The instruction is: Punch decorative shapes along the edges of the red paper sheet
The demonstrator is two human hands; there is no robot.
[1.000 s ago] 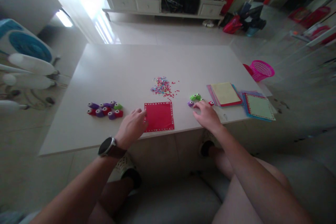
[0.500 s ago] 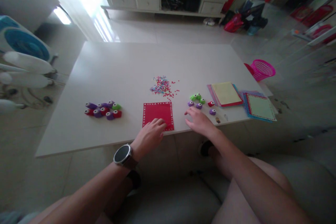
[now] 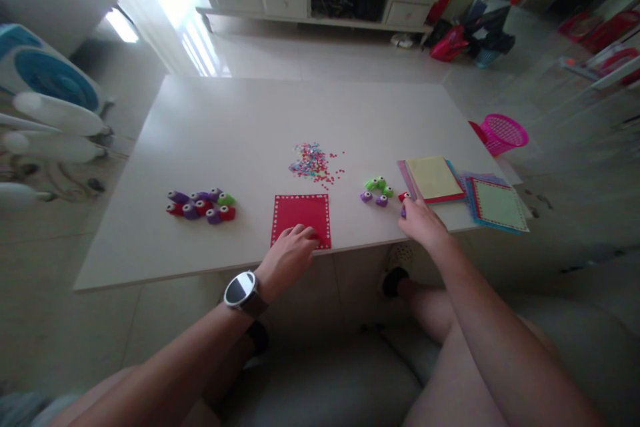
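My left hand (image 3: 295,247) rests on the near part of a red square card (image 3: 300,210), whose border carries a row of small pale shapes. Its fingers lie over the card, slightly bent, and grip nothing visible. At the front right, my right hand (image 3: 423,220) has its fingertips around a small purple paper punch (image 3: 403,211), mostly hidden by the fingers. Just beyond them is a red punch (image 3: 404,196). To the left of that hand stand several green punches (image 3: 381,183) and two purple punches (image 3: 381,201).
Confetti (image 3: 313,163) lies scattered beyond the red card. On the left is a cluster of coloured punches (image 3: 200,205). Stacked paper (image 3: 433,177) and bordered cards (image 3: 500,203) lie at the table's right edge. A pink basket (image 3: 505,133) stands past that edge.
My right hand has moved right, from beside the green and purple punches to the lone purple punch, and its fingers have closed around it. My left hand stays on the red card.
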